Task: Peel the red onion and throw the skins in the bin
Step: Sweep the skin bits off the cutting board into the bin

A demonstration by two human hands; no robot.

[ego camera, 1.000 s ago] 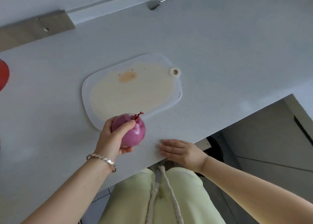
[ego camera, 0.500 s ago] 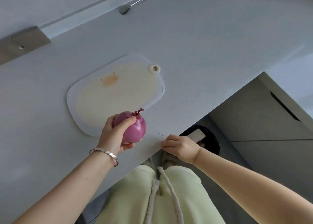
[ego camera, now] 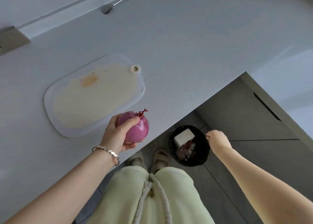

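Head view: the left hand [ego camera: 116, 136] grips the red onion [ego camera: 136, 130] above the tabletop's [ego camera: 169, 54] front edge, just beside the cutting board [ego camera: 94, 95]. The right hand [ego camera: 217, 138] hangs at the rim of the black bin [ego camera: 203, 161] on the floor, fingers curled; whether it holds anything cannot be told. Red skins [ego camera: 186, 147] lie inside the bin.

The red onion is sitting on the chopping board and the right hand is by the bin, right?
No: the head view shows the red onion held in the left hand, not sitting on the chopping board. The right hand is by the bin.
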